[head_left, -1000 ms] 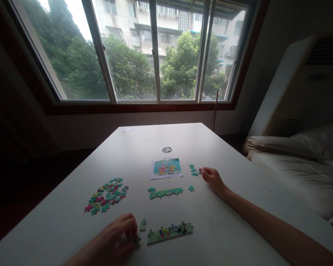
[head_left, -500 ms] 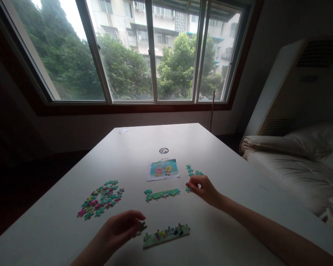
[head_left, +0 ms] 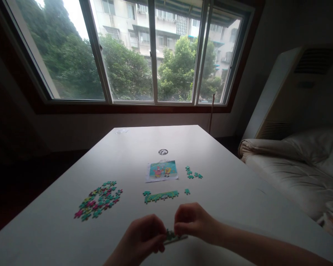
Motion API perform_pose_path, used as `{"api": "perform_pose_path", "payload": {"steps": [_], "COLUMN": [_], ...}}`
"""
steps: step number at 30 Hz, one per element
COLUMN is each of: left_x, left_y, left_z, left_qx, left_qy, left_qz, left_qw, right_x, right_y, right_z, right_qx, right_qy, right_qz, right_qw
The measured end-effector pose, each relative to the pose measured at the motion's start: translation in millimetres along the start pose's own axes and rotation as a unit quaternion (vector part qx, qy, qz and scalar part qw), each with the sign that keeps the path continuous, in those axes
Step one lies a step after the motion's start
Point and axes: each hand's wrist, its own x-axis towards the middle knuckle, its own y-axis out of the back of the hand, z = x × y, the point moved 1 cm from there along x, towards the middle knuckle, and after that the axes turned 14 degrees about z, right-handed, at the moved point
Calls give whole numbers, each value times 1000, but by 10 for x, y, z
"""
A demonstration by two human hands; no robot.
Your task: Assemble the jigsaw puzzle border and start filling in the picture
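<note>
Close to me on the white table (head_left: 224, 184), my left hand (head_left: 144, 236) has its fingers curled at the left end of a joined green puzzle strip (head_left: 170, 238). My right hand (head_left: 193, 223) is pinched at the strip's right part, fingertips pressed together on it. The two hands cover most of the strip; only a short stretch shows between them. Farther out lies a second joined teal puzzle strip (head_left: 162, 196), with a single teal puzzle piece (head_left: 187, 191) to its right.
A loose pile of puzzle pieces (head_left: 100, 201) lies at left. Behind the teal strip is a cartoon picture sheet (head_left: 162, 171); a few teal pieces (head_left: 193, 173) are right of it. A round black-and-white mark (head_left: 163, 152) sits farther back. A couch (head_left: 288, 166) stands at right.
My right hand has come down and left from the teal pieces to the near green strip. My left hand has moved right onto the same strip.
</note>
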Motion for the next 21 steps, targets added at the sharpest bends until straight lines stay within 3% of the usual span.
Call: {"api": "perform_pose_path", "payload": {"steps": [3, 7, 9, 11, 14, 17, 21], "left_x": [-67, -65, -50, -56, -121, -229, -360], "left_y": [19, -33, -27, 60, 371, 744, 994], "left_z": [-9, 1, 9, 0, -97, -290, -490], "left_qx": [25, 38, 52, 101, 245, 367, 460], "left_qy": [1, -2, -33, -112, -268, -359, -446], "left_qz": [0, 10, 5, -5, 43, 91, 40], "left_qw": [1000, 999, 998, 989, 931, 853, 767], "right_x": [-27, -50, -38, -14, 13, 7, -33], "right_y": [-25, -112, -105, -21, 235, 510, 651], "right_z": [-46, -124, -154, -177, -184, -128, -29], "right_qx": [38, -25, -70, -127, -226, -296, -328], "right_qy": [-25, 1, 32, 59, 82, 46, 15], "right_qz": [-23, -6, 2, 8, -1, -27, -36], "right_qw": [999, 1000, 997, 990, 971, 954, 944]}}
